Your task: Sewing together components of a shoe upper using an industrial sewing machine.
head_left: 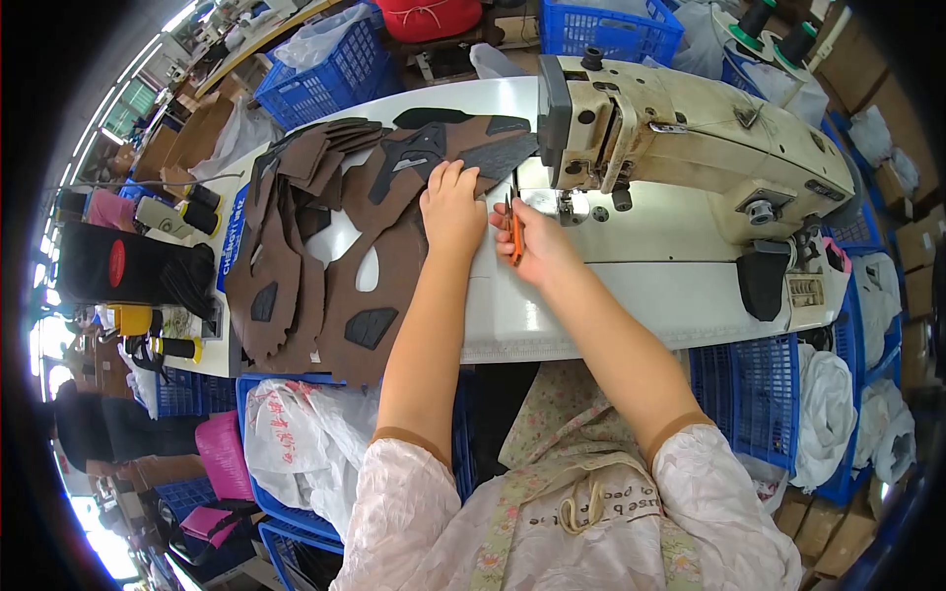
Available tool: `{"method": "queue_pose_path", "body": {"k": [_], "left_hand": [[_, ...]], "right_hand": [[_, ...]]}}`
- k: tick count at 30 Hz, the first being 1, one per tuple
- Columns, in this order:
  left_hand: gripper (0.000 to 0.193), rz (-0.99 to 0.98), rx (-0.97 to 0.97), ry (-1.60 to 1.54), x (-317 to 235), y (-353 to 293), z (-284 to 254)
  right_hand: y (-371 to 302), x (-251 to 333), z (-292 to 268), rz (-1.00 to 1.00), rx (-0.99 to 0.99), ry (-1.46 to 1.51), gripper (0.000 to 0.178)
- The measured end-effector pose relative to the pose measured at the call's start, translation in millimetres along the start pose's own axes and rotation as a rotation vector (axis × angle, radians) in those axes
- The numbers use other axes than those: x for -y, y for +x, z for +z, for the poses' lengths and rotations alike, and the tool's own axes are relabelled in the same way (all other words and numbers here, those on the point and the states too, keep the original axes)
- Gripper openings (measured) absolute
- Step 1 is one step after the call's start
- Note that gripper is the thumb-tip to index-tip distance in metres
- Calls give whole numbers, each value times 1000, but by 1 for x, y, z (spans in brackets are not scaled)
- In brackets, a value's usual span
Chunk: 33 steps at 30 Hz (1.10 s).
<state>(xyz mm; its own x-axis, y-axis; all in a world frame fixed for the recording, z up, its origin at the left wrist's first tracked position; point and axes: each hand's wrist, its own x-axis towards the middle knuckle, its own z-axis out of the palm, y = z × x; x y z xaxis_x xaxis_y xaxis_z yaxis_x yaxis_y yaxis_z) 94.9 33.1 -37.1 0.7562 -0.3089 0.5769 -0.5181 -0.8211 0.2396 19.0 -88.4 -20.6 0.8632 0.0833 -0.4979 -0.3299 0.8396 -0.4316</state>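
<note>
My left hand (453,209) lies flat, fingers stretched out, on the right edge of a brown fabric piece (392,258) with dark patches. A dark grey panel (498,155) reaches from beside its fingertips towards the sewing machine's head. My right hand (540,246) is closed around orange-handled thread snips (516,239), their dark blades pointing away from me, close to the fabric edge. Just right of the blades is the needle area of a cream sewing machine (690,118). More brown pieces (286,207) are stacked and overlapping at the left of the white table (611,300).
Black thread cones (200,217) stand at the table's left end. Blue crates (749,394) holding white bags stand below the front edge, and another blue crate (611,32) is behind the table. Green-based thread spools (757,22) rise at the far right.
</note>
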Motion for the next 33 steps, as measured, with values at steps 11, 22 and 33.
{"method": "queue_pose_path", "body": {"k": [11, 22, 33], "left_hand": [[41, -13, -19, 45, 7, 2, 2], [47, 18, -15, 46, 4, 2, 4], [23, -216, -221, -388, 11, 65, -47]], "right_hand": [[19, -5, 19, -52, -21, 150, 28], [8, -8, 9, -129, -45, 86, 29], [-163, 4, -64, -81, 115, -401, 41]]}}
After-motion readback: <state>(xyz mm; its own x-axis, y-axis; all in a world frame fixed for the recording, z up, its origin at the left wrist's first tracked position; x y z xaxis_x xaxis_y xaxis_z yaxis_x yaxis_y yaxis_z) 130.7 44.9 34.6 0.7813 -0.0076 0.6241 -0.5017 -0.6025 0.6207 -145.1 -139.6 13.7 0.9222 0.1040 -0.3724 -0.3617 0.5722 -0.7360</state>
